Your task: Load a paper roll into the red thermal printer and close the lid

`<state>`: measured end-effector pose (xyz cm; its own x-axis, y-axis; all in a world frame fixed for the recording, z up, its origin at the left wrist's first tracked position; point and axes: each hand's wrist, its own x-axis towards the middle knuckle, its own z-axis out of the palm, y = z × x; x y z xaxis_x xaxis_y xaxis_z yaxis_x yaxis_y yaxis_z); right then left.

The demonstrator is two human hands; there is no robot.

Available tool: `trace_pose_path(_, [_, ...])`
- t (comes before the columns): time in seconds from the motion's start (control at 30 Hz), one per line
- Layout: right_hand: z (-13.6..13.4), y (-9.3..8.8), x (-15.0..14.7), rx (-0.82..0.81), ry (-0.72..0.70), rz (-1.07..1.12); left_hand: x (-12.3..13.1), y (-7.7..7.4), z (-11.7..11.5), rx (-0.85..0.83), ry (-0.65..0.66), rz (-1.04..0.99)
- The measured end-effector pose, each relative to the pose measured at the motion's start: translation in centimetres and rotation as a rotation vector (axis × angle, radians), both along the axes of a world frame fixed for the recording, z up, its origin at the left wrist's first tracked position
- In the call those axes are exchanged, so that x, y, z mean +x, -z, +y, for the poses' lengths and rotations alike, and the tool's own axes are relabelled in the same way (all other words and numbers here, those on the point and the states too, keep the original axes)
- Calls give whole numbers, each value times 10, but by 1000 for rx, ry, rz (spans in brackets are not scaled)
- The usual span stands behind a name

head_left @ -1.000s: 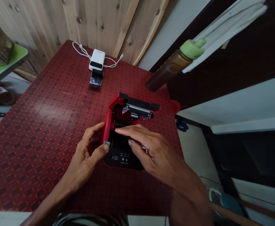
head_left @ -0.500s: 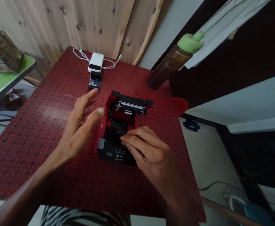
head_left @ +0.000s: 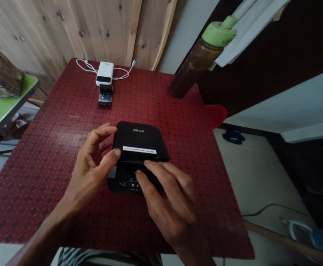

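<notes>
A small black-and-red printer (head_left: 114,189) lies on the table with its black lid (head_left: 140,138) lowered over most of the body. A white sticker (head_left: 139,150) runs along the lid's front part. My left hand (head_left: 95,157) is curved at the lid's left edge, thumb and forefinger on it, the other fingers partly hidden. In front, my right hand (head_left: 168,190) has thumb and forefinger apart, the forefinger at the lid's front edge and the thumb over the control panel (head_left: 128,183). Nothing shows between those right fingertips. What lies under the lid is hidden.
A white power bank (head_left: 105,70) with a white cable (head_left: 122,76) sits at the back. A black roll of strip (head_left: 105,95) lies before it. At the back right stands a brown bottle (head_left: 191,66) with a green cap. The red table (head_left: 205,166) ends at the right above the floor.
The printer lid has swung down, covering the black roll inside. My left hand has come onto its edge. My right thumb and forefinger, pinched together before, have spread apart.
</notes>
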<state>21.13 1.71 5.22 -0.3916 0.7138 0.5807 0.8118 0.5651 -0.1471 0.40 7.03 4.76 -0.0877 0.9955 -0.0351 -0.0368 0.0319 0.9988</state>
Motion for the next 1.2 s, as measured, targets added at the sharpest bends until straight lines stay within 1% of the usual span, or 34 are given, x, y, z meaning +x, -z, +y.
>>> trace_pose_path(0.07, [0, 3, 0, -7, 35, 36, 4, 6, -9, -117, -15, -87])
trace_pose_path(0.13, [1, 7, 1, -49, 23, 80, 8, 10, -15, -205, -15, -136])
trace_pose_path(0.23, [2, 9, 1, -86, -6, 108, 10, 11, -20, -262, 19, -181])
trace_pose_path(0.3, [2, 9, 1, -95, -5, 99, 9, 12, -20, -270, 37, -196])
trace_pose_path(0.63, [0, 10, -4, -127, 23, 163, 9, 13, -18, -270, 17, -157])
trace_pose_path(0.77, [0, 10, -6, -114, 21, 162, 6, 19, -19, -254, 28, -163])
trace_pose_path(0.9, [-6, 10, -4, -127, 23, 198, -1, 25, -27, -239, 49, -193])
trace_pose_path(0.97, [-12, 10, -1, -131, 63, 251, -4, 26, -31, -235, 64, -188])
trace_pose_path(1.03, [-21, 14, 3, -127, 135, 322, -7, 25, -35, -232, 78, -170])
trace_pose_path(1.13, [-34, 26, 6, -175, 254, 385, -10, 26, -37, -227, 75, -143])
trace_pose_path(1.2, [-42, 35, 6, -205, 306, 391, -12, 28, -38, -220, 78, -143])
